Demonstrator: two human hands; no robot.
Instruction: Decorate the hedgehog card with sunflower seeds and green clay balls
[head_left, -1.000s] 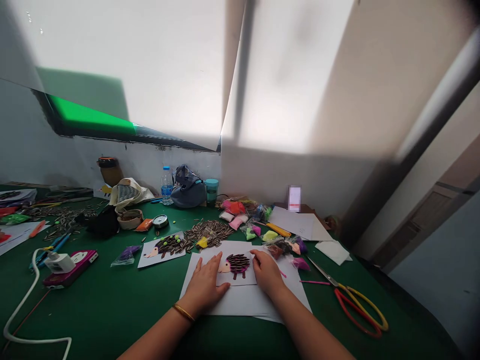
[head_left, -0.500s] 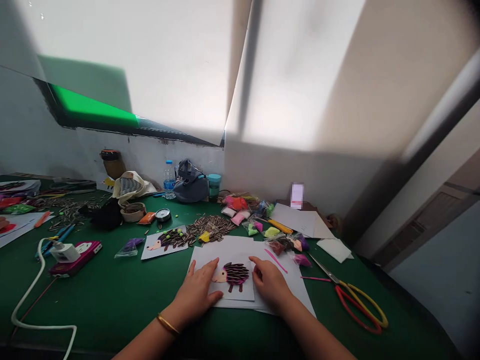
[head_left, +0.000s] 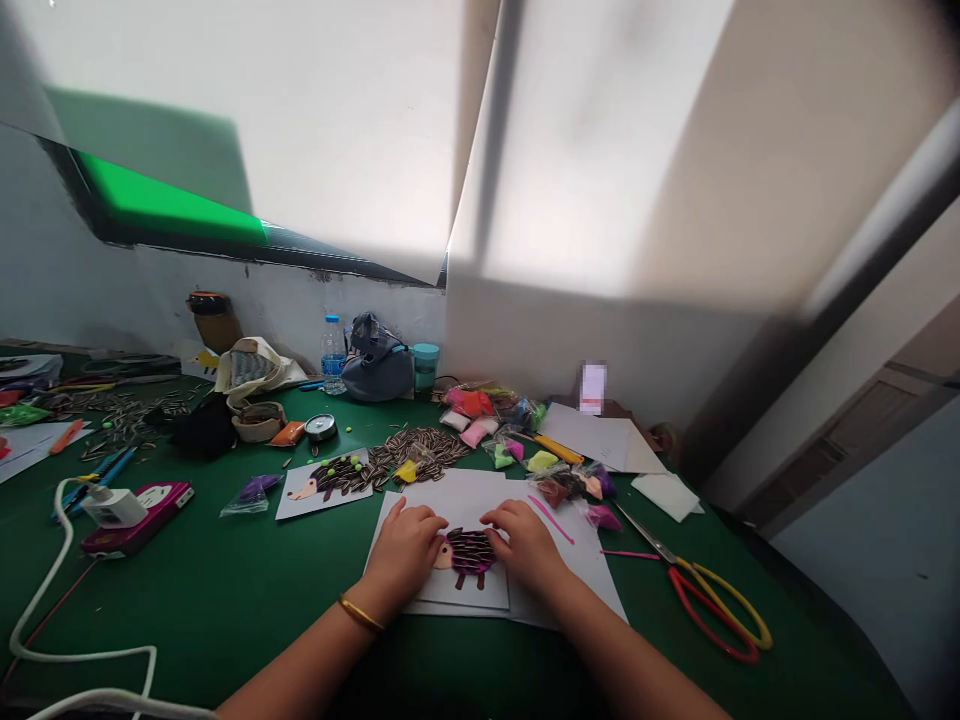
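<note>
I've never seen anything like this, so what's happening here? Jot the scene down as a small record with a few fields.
Left hand: on the paper hedgehog, by its head
Right hand: on the hedgehog's seed-covered back
Beneath: white card on a white sheet
Rest: sunflower seeds, second hedgehog picture, red-and-yellow scissors, green tabletop
</note>
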